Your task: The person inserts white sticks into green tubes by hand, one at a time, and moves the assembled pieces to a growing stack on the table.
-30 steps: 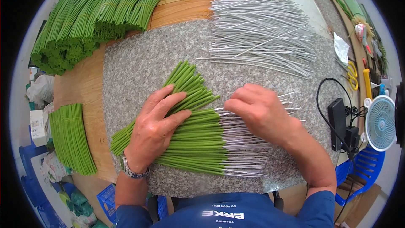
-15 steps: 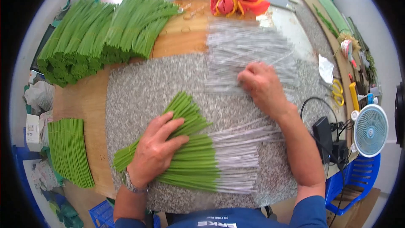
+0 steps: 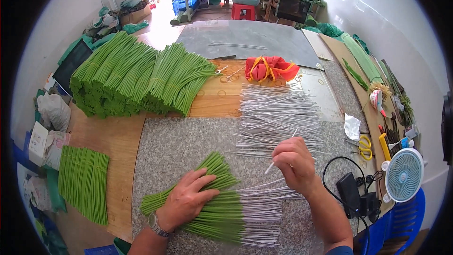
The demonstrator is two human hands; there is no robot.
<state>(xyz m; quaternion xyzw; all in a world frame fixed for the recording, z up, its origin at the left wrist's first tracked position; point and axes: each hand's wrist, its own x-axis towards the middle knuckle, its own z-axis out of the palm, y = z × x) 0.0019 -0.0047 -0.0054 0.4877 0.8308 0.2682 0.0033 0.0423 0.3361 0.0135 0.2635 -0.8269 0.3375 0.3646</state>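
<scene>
My left hand (image 3: 188, 198), a watch on its wrist, lies with fingers spread on a fan of thin green stems (image 3: 214, 222). White wires (image 3: 262, 217) stick out from the right ends of these stems. More green stems (image 3: 217, 167) are bunched above and beside its fingers. My right hand (image 3: 293, 163) is closed around a thin white wire (image 3: 270, 167) whose two ends show past the fingers. Just beyond it spreads a loose pile of similar white wires (image 3: 278, 118).
Bundled green stems (image 3: 127, 75) are heaped at the far left, and another bundle (image 3: 84, 184) lies near left. A red cloth bundle (image 3: 271, 69) sits behind the wires. Yellow scissors (image 3: 365, 147), a black adapter (image 3: 348, 189) and a fan (image 3: 404, 174) stand right. Two people sit far back.
My right hand has come away from the wire pile with a single wire in its fingers. The view has tilted up, bringing the far table into sight. My left hand stays on the stems.
</scene>
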